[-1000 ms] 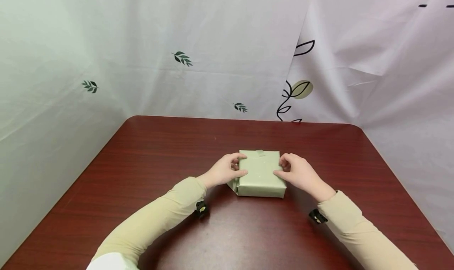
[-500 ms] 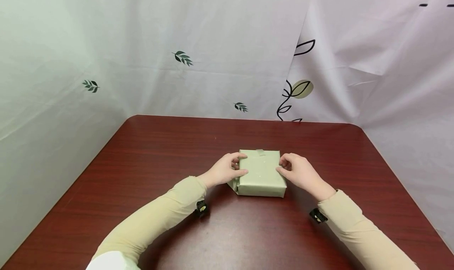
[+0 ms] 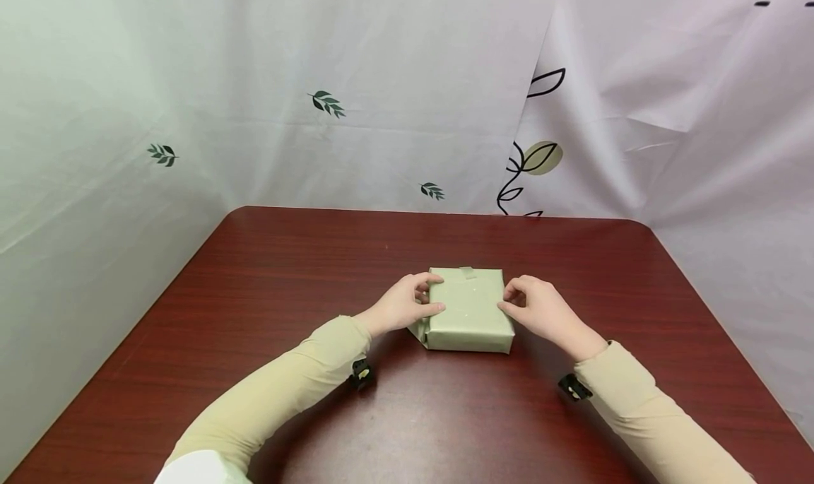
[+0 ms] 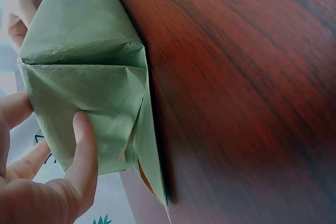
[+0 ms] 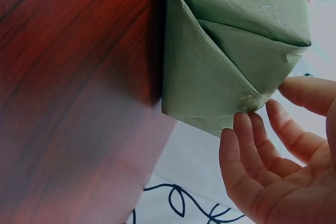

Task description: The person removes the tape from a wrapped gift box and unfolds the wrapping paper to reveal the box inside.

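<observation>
A box wrapped in pale green paper (image 3: 472,302) lies flat on the table, with a bit of clear tape (image 3: 468,273) at the far edge of its top. The left hand (image 3: 402,304) grips the box's left end: thumb and a finger reach over the top edge, while another fingertip presses the folded end paper (image 4: 113,90). Low on that end, a loose paper flap (image 4: 148,145) sticks out along the table. At the right end, the right hand (image 3: 537,307) touches the box, thumb at the top edge and bent fingertips at the folded triangular flap (image 5: 210,77).
The dark red wooden table (image 3: 305,258) extends around the box on all sides. Behind it hangs a white cloth (image 3: 381,67) printed with leaves. Black wrist cameras (image 3: 362,373) are worn under both cuffs.
The right thumb has drawn back from the box's top to its right edge, and the right hand has shifted slightly right. The left hand and the box stay put.
</observation>
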`<state>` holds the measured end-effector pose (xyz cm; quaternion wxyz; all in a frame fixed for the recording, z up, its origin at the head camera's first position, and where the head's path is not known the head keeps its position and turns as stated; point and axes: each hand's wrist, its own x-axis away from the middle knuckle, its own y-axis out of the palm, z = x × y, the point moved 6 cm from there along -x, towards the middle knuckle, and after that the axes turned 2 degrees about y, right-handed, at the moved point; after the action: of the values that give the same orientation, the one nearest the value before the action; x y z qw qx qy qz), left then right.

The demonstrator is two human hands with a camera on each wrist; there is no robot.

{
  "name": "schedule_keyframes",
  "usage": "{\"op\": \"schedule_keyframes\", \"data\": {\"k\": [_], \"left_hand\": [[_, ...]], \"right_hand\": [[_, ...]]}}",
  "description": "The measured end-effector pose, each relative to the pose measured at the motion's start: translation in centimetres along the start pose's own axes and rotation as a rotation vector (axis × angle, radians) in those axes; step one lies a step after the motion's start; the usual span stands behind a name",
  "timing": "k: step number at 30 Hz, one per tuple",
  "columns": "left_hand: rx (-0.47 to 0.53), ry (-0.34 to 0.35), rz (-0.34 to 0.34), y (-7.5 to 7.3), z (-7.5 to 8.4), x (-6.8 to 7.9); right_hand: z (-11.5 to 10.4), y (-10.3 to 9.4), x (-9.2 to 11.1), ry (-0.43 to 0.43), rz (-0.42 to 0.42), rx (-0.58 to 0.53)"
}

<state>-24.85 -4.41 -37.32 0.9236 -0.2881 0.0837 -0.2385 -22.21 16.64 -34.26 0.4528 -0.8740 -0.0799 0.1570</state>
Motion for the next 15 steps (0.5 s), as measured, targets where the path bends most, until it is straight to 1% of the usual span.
{"op": "schedule_keyframes", "data": {"k": [7, 15], "left_hand": [[0.002, 0.004, 0.001, -0.07, 0.11, 0.05], [0.014, -0.002, 0.006, -0.06, 0.12, 0.18]], "right_hand": [[-0.03, -0.1, -0.05, 0.006, -0.008, 0.012], [0.47, 0.08, -0.15, 0.033, -0.033, -0.037]]}}
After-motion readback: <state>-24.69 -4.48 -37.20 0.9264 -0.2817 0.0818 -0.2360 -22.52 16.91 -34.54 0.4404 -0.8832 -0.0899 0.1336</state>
